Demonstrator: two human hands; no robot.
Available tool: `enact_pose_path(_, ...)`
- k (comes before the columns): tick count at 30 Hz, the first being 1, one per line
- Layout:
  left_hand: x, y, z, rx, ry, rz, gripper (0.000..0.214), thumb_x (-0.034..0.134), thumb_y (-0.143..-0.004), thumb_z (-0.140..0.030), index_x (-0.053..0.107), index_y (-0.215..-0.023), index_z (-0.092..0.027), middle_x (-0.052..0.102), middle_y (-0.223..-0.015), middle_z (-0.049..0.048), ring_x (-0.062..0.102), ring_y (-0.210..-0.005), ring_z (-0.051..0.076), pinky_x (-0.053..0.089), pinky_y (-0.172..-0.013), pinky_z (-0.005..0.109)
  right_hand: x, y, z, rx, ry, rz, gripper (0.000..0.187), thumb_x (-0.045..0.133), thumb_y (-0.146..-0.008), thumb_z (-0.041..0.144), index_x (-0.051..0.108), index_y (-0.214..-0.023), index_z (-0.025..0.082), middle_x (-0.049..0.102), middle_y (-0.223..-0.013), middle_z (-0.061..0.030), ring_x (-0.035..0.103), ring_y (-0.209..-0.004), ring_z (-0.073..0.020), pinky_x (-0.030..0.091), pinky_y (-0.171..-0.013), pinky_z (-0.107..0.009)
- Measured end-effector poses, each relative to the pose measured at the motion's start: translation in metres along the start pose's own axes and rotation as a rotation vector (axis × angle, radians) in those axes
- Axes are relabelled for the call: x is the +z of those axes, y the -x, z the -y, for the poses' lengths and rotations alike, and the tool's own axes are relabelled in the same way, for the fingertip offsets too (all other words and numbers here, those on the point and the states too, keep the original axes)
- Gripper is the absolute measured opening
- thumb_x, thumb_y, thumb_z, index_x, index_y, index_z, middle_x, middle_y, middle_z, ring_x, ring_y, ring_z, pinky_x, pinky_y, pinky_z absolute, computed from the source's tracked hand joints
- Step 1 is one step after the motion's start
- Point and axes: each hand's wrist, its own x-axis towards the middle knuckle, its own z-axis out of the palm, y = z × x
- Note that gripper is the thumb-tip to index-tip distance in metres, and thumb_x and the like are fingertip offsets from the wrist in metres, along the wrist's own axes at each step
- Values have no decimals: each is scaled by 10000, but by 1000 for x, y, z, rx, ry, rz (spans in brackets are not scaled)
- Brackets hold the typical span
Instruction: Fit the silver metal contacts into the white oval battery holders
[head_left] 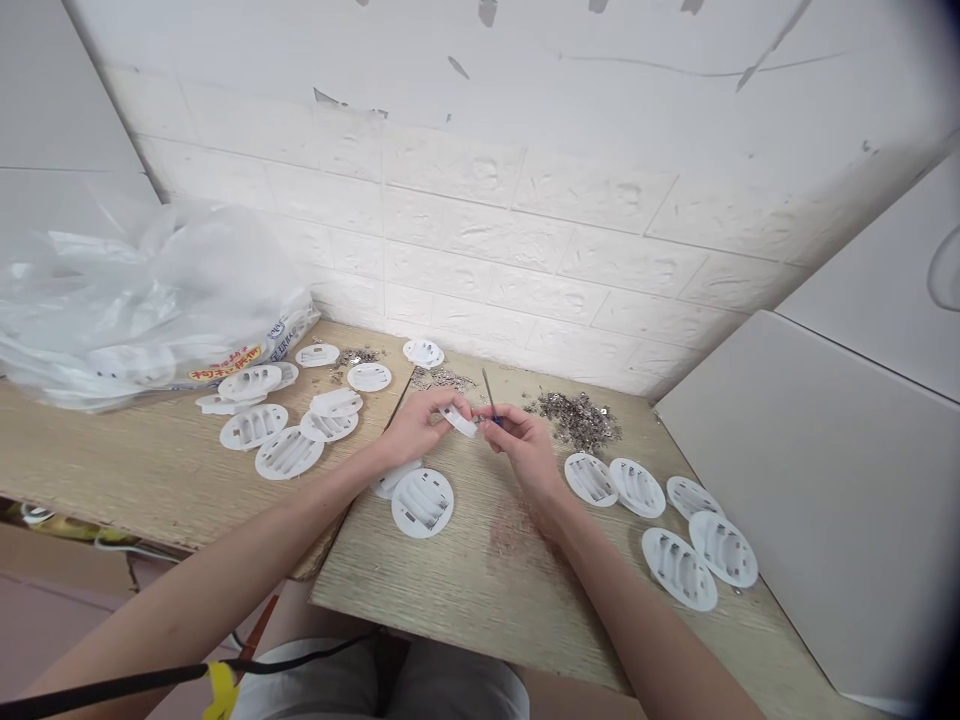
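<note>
My left hand [414,428] pinches a white round plastic battery holder [458,421] by its edge, tilted above the table. My right hand [527,447], closed, grips a thin pointed metal tool with a bit of blue on it, perhaps a small screwdriver [490,392]. Its shaft points up and away from me. The right fingertips are close to the holder's right edge; whether they also hold a small metal piece I cannot tell. Right of that hand lies a heap of small metal pieces [581,421]. Below my left hand another battery holder [422,503] lies flat, partly over one more.
Several white holders [289,454] lie on the left table, and several more [679,568] at the right. Small metal pieces [442,379] are scattered near the wall. A clear plastic bag [150,300] stands back left. A white panel [780,480] bounds the right side.
</note>
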Motion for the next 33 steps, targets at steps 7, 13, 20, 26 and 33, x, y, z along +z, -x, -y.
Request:
enact_pose_path(7,0,0,-4,8,-14,-6,105,543,-818,-212,626,-776,-163,661,-856,40,597,-821,163,460,-792,304,3,2,3,5,-17,24,204,705,-686,331,692,-822,179,562,-622,13,425,-561,-96,333,-546,-258)
enact_pose_path(13,0,-1,-4,10,-19,-10,102,545,-809,-210,626,-767,-165,664,-834,32,603,-816,159,451,-797,299,4,2,1,5,5,28,190,690,-709,327,687,-830,180,588,-661,6,456,-588,-104,349,-558,-260)
enact_pose_path(20,-1,0,-3,40,-64,-11,112,523,-796,-172,633,-772,-170,672,-848,26,611,-826,157,458,-809,296,1,2,-4,-170,252,-4,163,638,-767,319,685,-855,190,634,-793,-32,517,-675,-138,397,-616,-279)
enact_pose_path(26,-1,1,-2,92,-130,-33,160,499,-769,-118,639,-813,-182,678,-895,32,620,-911,183,458,-866,327,2,5,-1,-236,425,-22,135,610,-792,287,665,-854,181,643,-794,-38,507,-651,-138,391,-611,-284)
enact_pose_path(33,0,2,-3,119,-195,-36,214,475,-776,-93,615,-903,-193,668,-975,43,598,-991,190,448,-904,333,2,5,-1,-208,375,-8,152,642,-766,330,654,-823,189,672,-812,-46,533,-675,-150,404,-632,-292)
